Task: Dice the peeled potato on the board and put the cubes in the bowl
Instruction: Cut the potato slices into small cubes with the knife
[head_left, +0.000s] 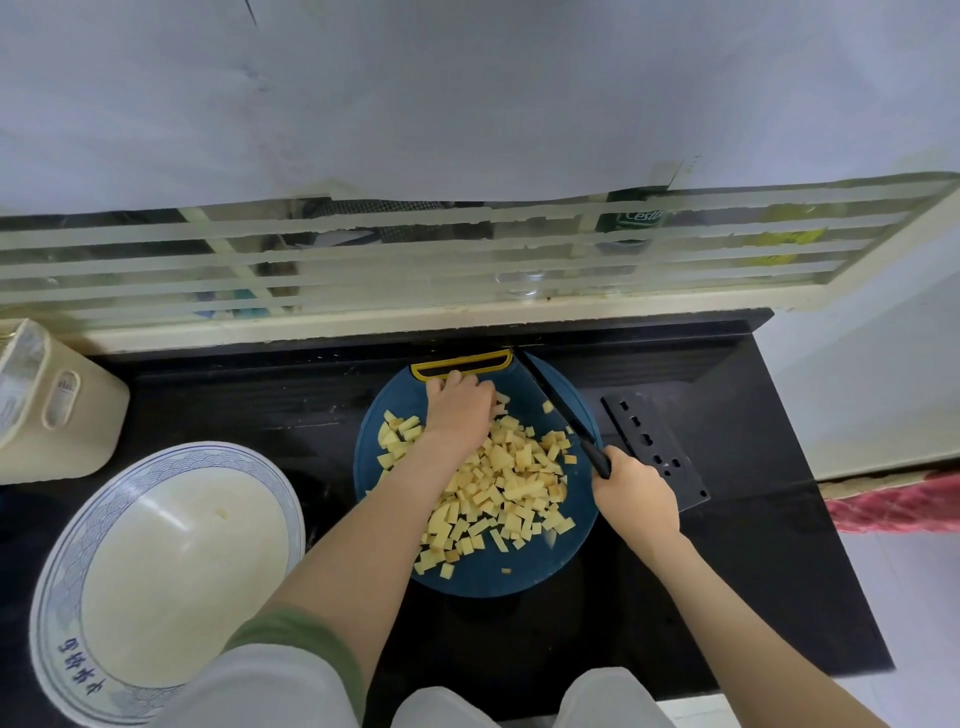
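Note:
A heap of yellow potato cubes (511, 480) covers the middle of the round dark blue cutting board (524, 574). My left hand (460, 410) lies palm down on the far side of the heap, fingers curled over the cubes near the board's yellow handle (462, 364). My right hand (636, 493) grips the black handle of a knife (563, 410) at the board's right edge; the dark blade points away from me along the rim. A wide white bowl with a blue patterned rim (171, 566) stands left of the board, holding one tiny potato bit.
Everything sits on a black counter (727, 597). A black knife sheath with holes (657, 449) lies right of the board. A beige container (52, 410) stands at the far left. A striped glass window (415, 260) runs behind; a red cloth (904, 501) hangs at the right.

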